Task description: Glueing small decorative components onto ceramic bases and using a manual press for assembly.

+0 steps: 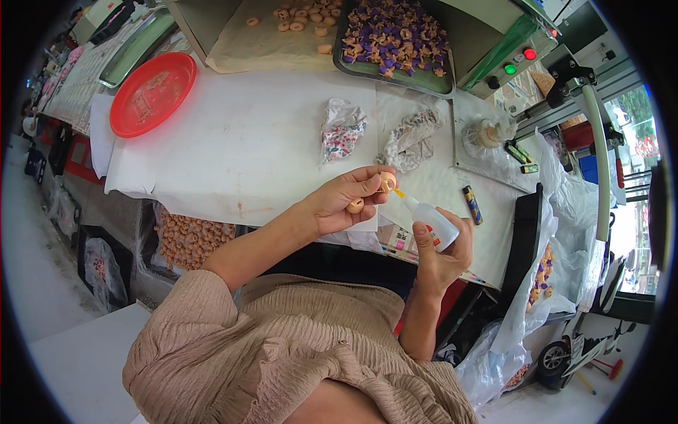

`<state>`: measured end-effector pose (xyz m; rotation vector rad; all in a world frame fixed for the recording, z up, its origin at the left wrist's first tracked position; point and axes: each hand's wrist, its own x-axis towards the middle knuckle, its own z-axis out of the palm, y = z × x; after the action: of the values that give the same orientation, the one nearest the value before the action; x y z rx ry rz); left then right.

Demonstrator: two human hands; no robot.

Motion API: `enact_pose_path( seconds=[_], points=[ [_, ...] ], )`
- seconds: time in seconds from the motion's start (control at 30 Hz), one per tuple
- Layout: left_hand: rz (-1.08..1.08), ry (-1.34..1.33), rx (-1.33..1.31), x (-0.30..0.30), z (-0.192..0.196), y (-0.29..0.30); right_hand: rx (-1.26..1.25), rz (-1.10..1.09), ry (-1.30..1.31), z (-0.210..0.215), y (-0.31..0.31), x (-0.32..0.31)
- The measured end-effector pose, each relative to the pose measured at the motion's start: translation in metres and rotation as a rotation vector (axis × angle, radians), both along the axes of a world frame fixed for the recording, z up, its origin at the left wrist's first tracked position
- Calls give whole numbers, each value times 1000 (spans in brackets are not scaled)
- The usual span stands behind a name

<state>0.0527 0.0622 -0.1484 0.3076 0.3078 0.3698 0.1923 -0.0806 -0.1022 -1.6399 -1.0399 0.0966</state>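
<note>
My left hand (342,198) is closed around small peach-coloured doll heads. One doll head (386,182) is pinched between thumb and fingertips, and a second doll head (355,205) sits against the lower fingers. My right hand (445,251) grips a white squeeze bottle (432,225) with a thin yellow nozzle (400,193). The nozzle tip is at the pinched head's right side; whether it touches, I cannot tell. Beyond my hands, a crumpled plastic bag (344,131) with small coloured bits and a crumpled clear bag (409,139) lie on the white-covered table (247,134).
A red round tray (153,95) lies at the table's left. Farther back, a dark tray (452,83) holds peach and purple pieces, beside loose peach heads (300,15). A dark cylinder (472,205) rests to the right. Plastic-lined bins (519,240) flank the right edge; a bin of heads (191,237) stands lower left.
</note>
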Motion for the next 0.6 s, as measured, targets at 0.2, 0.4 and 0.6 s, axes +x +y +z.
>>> enact_pose_path(
  seconds=[0.2,0.4,0.6],
  points=[
    [3,-1,-7,2,-1,2,38,-8,-20,-2,0,4],
    [-9,-3,-16,3,-1,1,19,-10,-24,-4,-4,7],
    [-8,0,-2,4,-3,2,17,-5,-18,-6,-5,8]
  ],
)
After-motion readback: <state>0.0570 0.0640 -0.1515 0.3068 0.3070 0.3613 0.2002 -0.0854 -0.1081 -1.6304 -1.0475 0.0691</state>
